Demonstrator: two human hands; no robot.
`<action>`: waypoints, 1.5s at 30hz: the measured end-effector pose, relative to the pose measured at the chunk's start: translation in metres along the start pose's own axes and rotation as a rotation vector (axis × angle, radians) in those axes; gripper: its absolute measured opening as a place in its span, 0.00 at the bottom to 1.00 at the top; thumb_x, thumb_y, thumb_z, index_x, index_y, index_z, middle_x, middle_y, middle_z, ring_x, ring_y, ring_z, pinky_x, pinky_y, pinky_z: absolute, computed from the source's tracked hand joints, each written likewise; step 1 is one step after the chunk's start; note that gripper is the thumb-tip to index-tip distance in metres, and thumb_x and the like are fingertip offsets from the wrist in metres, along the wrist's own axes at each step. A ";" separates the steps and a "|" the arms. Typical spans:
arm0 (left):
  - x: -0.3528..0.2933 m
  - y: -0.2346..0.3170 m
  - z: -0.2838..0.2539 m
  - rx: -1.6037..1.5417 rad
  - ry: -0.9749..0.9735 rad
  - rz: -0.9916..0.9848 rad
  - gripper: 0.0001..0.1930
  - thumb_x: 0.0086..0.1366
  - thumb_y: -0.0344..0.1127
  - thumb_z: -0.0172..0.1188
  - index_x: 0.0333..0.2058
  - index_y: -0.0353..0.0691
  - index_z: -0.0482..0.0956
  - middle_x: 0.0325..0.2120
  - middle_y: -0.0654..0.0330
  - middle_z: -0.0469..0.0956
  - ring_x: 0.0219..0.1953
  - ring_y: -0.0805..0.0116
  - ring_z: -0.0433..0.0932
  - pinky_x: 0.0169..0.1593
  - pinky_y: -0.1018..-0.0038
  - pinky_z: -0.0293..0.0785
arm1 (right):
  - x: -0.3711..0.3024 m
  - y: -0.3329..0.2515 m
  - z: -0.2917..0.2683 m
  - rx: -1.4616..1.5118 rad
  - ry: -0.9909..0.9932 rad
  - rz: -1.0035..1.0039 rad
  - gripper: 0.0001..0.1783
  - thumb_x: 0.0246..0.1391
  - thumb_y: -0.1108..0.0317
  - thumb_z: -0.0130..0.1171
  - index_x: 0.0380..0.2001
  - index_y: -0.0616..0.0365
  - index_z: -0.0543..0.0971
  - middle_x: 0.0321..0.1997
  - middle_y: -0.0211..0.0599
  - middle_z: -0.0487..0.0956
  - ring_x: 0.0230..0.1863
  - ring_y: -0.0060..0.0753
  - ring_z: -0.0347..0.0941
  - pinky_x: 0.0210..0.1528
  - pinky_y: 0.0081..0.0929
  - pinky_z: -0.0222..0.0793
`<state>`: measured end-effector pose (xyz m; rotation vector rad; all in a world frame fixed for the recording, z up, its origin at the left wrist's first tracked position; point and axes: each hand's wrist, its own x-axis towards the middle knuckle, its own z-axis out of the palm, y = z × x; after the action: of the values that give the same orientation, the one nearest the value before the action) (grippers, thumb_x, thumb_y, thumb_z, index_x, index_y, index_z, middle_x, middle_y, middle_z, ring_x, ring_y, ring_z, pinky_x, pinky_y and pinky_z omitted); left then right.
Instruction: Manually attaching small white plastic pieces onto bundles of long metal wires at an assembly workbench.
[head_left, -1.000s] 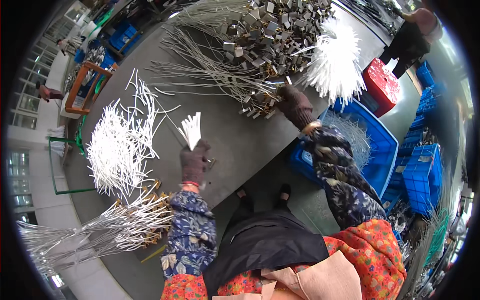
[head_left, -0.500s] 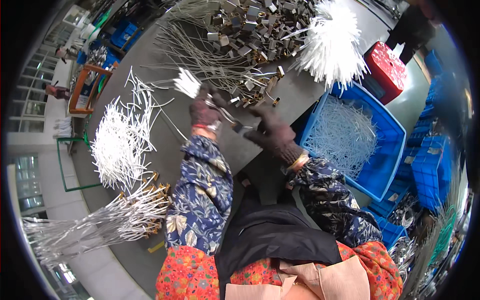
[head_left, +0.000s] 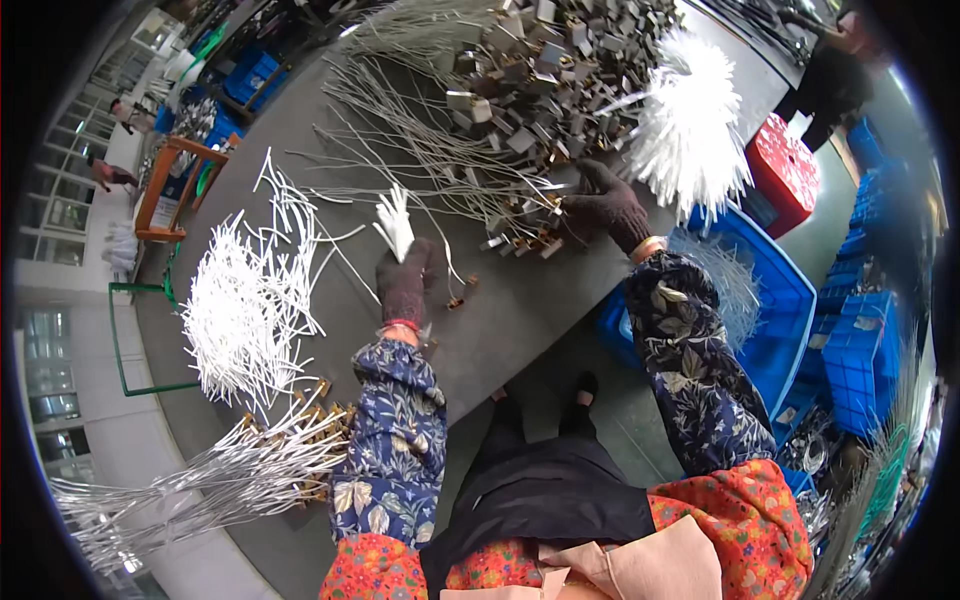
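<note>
My left hand (head_left: pixel 407 280), in a dark knitted glove, is closed around a small bundle of white tubes (head_left: pixel 395 224) whose tips fan out beyond my fingers. Beside it on the grey table, a thin wire ends in small brass-coloured pieces (head_left: pixel 457 296). My right hand (head_left: pixel 612 208), gloved the same way, reaches to the near edge of a pile of metal blocks with wires (head_left: pixel 525 85). Its fingers are apart, close to several brass-ended pieces (head_left: pixel 540 222); its fingertips are partly hidden among them.
White tubes lie heaped on the left (head_left: pixel 235 315), with a bundle of brass-ended wires (head_left: pixel 235 470) nearer. At the far right stand a sheaf of white strands (head_left: pixel 690 115) and a red stool-like block (head_left: pixel 783 170). A blue bin (head_left: pixel 785 300) of clear strands sits beyond the table edge.
My right hand has gone from beside my left hand up and right to the metal pieces. My left hand keeps the white tubes, now pointing more upright. Brass-ended wire now shows beside it.
</note>
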<state>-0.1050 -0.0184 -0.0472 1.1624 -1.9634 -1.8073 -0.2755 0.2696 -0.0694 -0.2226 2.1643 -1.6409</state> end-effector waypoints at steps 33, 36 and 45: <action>-0.115 0.005 0.033 -1.146 -0.309 -0.269 0.14 0.66 0.44 0.58 0.44 0.41 0.74 0.41 0.53 0.79 0.45 0.53 0.79 0.46 0.56 0.79 | -0.151 -0.073 0.064 -0.536 -0.057 -0.108 0.24 0.52 0.47 0.62 0.38 0.58 0.79 0.33 0.46 0.81 0.36 0.47 0.78 0.39 0.39 0.72; -0.108 -0.002 0.034 -1.313 -0.696 -0.295 0.15 0.64 0.52 0.60 0.38 0.47 0.74 0.23 0.68 0.70 0.19 0.76 0.66 0.16 0.81 0.56 | -0.218 -0.034 0.063 -0.151 -0.285 -0.079 0.22 0.54 0.51 0.60 0.36 0.62 0.78 0.34 0.46 0.79 0.34 0.45 0.76 0.38 0.34 0.70; -0.128 -0.009 0.074 -0.814 -0.103 -0.119 0.12 0.67 0.38 0.55 0.31 0.35 0.78 0.21 0.57 0.78 0.20 0.66 0.76 0.25 0.70 0.75 | -0.361 0.061 -0.044 -0.040 -0.262 0.781 0.17 0.56 0.56 0.56 0.32 0.60 0.80 0.25 0.31 0.76 0.28 0.24 0.70 0.31 0.24 0.66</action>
<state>-0.0650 0.1224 -0.0281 0.9124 -0.9880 -2.4021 0.0389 0.4591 -0.0359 0.3433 1.7507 -1.0499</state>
